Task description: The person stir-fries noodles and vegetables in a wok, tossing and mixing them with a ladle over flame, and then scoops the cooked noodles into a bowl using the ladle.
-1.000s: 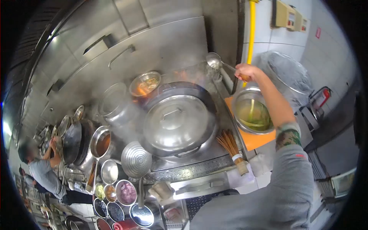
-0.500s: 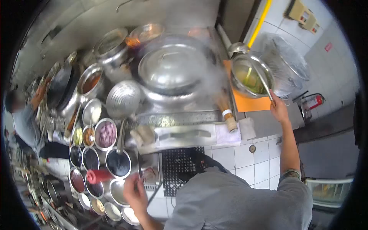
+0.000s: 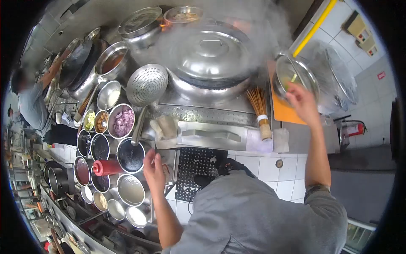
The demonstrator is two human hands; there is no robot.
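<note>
Two bare hands are noted. The left hand (image 3: 154, 171), fingers apart and holding nothing visible, is just beside the dark-filled pot (image 3: 130, 155); a careless swing could upset it. The right hand (image 3: 302, 102), grip undeterminable, overlaps the steel bowl (image 3: 305, 75) on the orange board (image 3: 282, 105); a knock could spill it. Steam around the lid (image 3: 211, 57) could scald a reaching forearm.

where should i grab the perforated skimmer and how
Probably best by the lower part of its handle, coming from the person's side with the left hand. The handle runs from the perforated skimmer back toward the body, its end over the dark-filled bowl and close to that hand, while the wide round head lies farther off.
</note>
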